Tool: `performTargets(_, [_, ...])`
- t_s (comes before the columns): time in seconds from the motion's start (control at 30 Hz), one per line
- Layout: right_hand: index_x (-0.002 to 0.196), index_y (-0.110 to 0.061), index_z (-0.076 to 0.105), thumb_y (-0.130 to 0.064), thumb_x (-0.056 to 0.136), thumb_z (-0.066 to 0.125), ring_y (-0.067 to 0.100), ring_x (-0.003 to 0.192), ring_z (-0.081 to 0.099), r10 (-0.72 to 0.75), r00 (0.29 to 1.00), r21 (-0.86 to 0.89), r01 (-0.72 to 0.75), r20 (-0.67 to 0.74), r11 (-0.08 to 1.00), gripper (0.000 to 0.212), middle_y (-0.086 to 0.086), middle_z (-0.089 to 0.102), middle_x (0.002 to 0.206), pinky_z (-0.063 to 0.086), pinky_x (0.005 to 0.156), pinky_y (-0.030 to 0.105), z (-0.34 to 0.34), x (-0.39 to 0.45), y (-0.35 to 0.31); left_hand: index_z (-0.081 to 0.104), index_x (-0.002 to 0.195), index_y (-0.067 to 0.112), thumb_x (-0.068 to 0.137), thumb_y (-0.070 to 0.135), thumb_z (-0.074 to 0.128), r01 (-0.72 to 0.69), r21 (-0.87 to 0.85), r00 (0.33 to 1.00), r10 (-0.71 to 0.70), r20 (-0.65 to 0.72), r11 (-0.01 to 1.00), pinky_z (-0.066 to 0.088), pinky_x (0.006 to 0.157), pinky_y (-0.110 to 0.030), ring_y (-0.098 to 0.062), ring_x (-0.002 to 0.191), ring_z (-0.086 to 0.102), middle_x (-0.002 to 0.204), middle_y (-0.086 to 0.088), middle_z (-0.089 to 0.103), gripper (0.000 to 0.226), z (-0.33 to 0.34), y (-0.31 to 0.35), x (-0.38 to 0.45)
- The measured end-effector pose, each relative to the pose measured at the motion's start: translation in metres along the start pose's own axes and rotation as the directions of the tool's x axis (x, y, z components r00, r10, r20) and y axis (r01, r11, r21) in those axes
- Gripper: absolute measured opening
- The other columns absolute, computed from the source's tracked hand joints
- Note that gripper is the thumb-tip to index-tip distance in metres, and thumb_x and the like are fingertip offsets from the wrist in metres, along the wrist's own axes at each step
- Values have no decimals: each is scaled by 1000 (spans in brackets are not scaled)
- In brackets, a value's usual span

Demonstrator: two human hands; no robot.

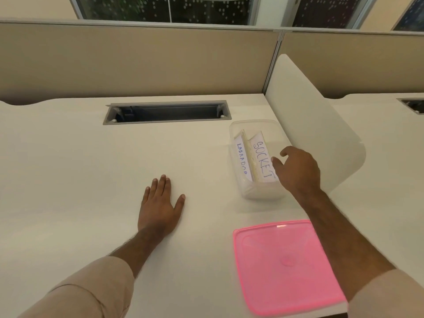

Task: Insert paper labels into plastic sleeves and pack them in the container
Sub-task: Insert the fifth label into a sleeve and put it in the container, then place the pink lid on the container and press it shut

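A clear plastic container stands on the white desk at the right. Sleeved paper labels stand on edge inside it: one reads SOCKET, another reads LABRADOR. My right hand reaches over the container's right side, its fingertips touching the SOCKET label's edge; whether it pinches the label is unclear. My left hand lies flat on the desk with fingers straight, well left of the container, holding nothing.
A pink lid lies on the desk near the front edge, under my right forearm. A grey cable slot is cut into the desk at the back. A white divider panel rises just right of the container.
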State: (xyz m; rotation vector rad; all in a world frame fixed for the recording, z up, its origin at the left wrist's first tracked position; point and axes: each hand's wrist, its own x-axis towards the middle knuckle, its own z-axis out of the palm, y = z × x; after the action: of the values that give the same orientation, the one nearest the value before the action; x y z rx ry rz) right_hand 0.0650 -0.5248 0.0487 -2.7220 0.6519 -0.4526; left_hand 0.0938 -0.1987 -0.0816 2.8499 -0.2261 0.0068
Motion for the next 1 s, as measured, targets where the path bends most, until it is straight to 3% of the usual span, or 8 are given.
performTargets(0.1, [97,-12,68,-28,89,61,27,73,62,-43,992,129,58,-121,990,19,5,68,79,45,64,31,-9,-39,6,14,157,12,97,60,24,-8,-3,1000,8,-8,1000,4,124,-35,-17,153,3,166,1,10,78,2,-1,1])
performTargets(0.23, [81,-15,66,-20,88,62,20,61,53,-33,998,215,45,-60,976,9,-1,58,66,44,58,31,-5,-97,26,18,157,12,97,60,27,-19,-17,1000,19,-11,1000,5,123,-34,-17,153,5,166,1,12,77,4,-5,1])
performTargets(0.4, [93,-18,70,-18,88,64,18,83,62,15,995,196,-33,96,980,8,-3,68,87,53,76,36,5,-154,67,47,143,12,98,45,47,-7,-191,996,-11,-91,981,22,120,-38,-21,147,27,155,-2,40,56,-7,2,-11])
performTargets(0.5, [99,-23,71,-25,87,66,15,95,61,-4,990,131,-14,139,991,13,-6,70,100,50,90,38,11,-181,79,65,117,21,92,43,60,-21,-359,978,-55,-202,933,44,97,-34,-18,115,56,122,5,63,34,-17,31,-40])
performTargets(0.63, [98,-25,71,-27,86,66,14,97,59,13,986,139,-37,169,990,13,-9,69,100,49,94,40,16,-201,84,64,81,33,79,67,54,96,-394,993,-61,101,914,45,59,-23,-3,68,62,69,17,64,36,-22,81,-89])
performTargets(0.73, [98,-25,70,-26,86,67,12,96,57,4,987,187,-34,159,982,12,-11,67,98,49,92,41,14,-209,84,64,80,31,75,73,56,71,-272,957,11,288,960,43,59,-22,-3,69,60,72,16,63,43,-18,111,-109])
performTargets(0.83, [100,-26,70,-28,87,67,10,99,55,8,988,237,-45,157,970,14,-12,66,101,48,94,40,9,-210,81,64,83,26,79,54,62,60,-233,934,28,357,971,49,66,-26,-10,76,61,81,13,65,28,-17,127,-114])
performTargets(1.0, [101,-27,69,-27,87,68,7,101,49,12,991,294,-51,134,955,14,-16,60,102,50,90,42,-1,-206,73,65,79,13,80,23,59,200,-381,916,-35,399,903,58,69,-35,-22,71,69,72,-2,71,12,-29,126,-103])
